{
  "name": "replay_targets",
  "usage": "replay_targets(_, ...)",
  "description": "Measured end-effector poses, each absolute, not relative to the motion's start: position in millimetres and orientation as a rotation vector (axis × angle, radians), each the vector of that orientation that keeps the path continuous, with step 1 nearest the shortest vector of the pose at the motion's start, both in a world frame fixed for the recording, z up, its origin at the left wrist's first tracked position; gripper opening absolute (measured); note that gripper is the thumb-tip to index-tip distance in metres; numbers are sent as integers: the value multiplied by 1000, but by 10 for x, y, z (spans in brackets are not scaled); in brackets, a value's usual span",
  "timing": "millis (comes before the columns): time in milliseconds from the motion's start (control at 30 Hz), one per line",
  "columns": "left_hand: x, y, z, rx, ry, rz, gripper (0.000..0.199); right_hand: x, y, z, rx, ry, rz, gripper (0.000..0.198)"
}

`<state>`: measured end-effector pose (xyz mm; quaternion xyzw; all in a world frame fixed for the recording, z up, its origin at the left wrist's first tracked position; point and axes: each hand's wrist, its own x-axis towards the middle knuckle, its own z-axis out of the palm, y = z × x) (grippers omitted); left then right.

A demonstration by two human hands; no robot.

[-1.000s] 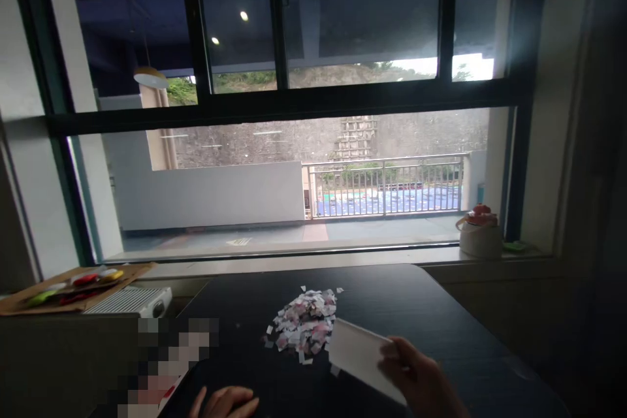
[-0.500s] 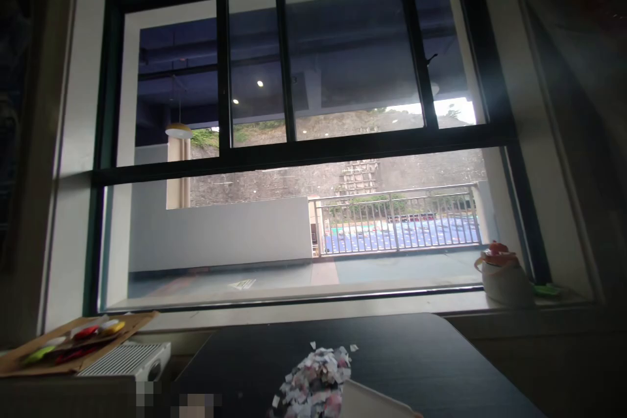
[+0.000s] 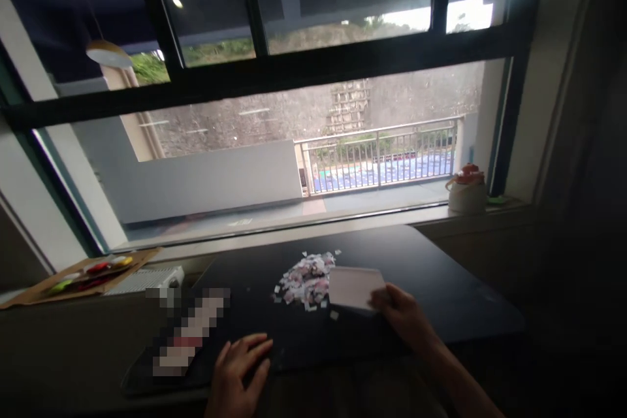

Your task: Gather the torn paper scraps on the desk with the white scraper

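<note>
R hand (image 3: 405, 315) pinching card (image 3: 356, 286), rt of paper pile (image 3: 306, 279) | L hand (image 3: 239, 371) front-left, fingers loosely spread | prob sweeping; next needs low edge

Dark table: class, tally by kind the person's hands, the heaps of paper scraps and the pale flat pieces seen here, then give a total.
Hands: 2 (left hand, right hand)
Heap of paper scraps: 1 (single scraps too jumbled to count)
Pale flat piece: 1
Total: 4
</note>
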<state>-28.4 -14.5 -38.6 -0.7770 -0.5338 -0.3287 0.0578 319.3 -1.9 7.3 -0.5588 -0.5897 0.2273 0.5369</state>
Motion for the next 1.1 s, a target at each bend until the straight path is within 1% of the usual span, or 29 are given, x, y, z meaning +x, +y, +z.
replay_targets(167, -242, -223, -217, -2424, -1703, -1062, 30, 3198, -41, 96, -1247, -1364, 700, 20)
replay_targets(367, -220, -259, -180, -2418, -1735, -1069, 30, 3189, -20, 70, -1117, -1255, 878, 38)
replay_targets(533, -294, -214, -264, -2437, -1681, -963, 28, 3115, 41, 59, -1059, -1254, 883, 44)
replay_targets(600, -297, -209, -273, -2425, -1674, -954, 28, 3090, 37, 59, -1061, -1293, 884, 44)
replay_targets(733, -276, -212, -267, -2378, -1653, -982, 29, 3090, 5, 41, -1068, -1440, 890, 36)
replay_targets(933, -341, -175, -328, -2399, -1622, -908, 27, 3050, 38, 28, -1090, -1481, 819, 32)
replay_targets(1100, -357, -178, -322, -2417, -1643, -850, 28, 2961, 11, 100, -1020, -1481, 933, 32)
